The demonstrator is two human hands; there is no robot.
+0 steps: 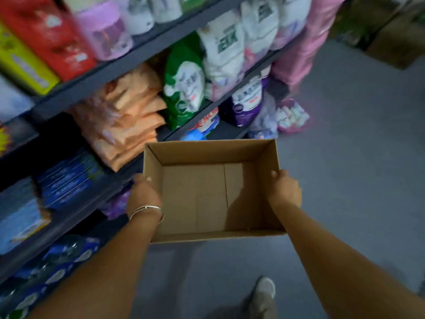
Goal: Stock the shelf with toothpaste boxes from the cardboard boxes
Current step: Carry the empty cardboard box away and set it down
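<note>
An open brown cardboard box (202, 192) hangs in front of me above the grey floor, and its inside is bare. My left hand (143, 194) grips its left wall, with a thin bangle on that wrist. My right hand (285, 191) grips the right wall, thumb over the rim. No toothpaste boxes are in view. The dark shelf (96, 81) runs along my left side, packed with soft packs.
Orange, green, white and pink packs fill the shelf levels at left. More cardboard boxes (395, 38) stand at the far right. A pink mesh bag (292, 116) lies on the floor by the shelf's end. My shoe (264, 291) shows below.
</note>
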